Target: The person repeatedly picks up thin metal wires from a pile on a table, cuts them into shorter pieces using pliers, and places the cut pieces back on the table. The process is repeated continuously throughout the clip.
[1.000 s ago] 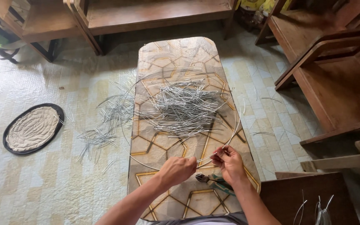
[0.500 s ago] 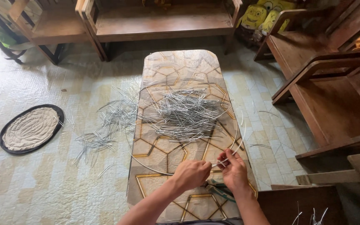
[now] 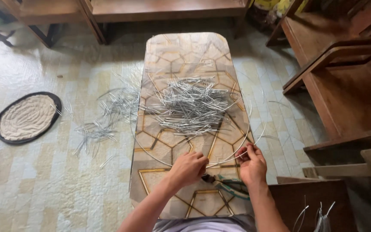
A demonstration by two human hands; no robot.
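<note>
My left hand (image 3: 188,168) and my right hand (image 3: 250,162) are both closed on a long thin silver wire (image 3: 220,162) just above the near end of a low patterned table (image 3: 181,51). The wire curves out from my hands in wide arcs across the tabletop. Green-handled pliers (image 3: 230,187) lie on the table just below and between my hands. A loose pile of short cut wire pieces (image 3: 192,105) covers the middle of the table, beyond my hands.
More short wire pieces (image 3: 106,114) are scattered on the tiled floor left of the table. An oval mat (image 3: 25,117) lies farther left. Wooden chairs (image 3: 344,86) stand on the right, a wooden bench (image 3: 159,8) at the far end.
The long wire now sweeps in a wider loop over the table. My hands stay close together at the near end, shifted slightly right in view.
</note>
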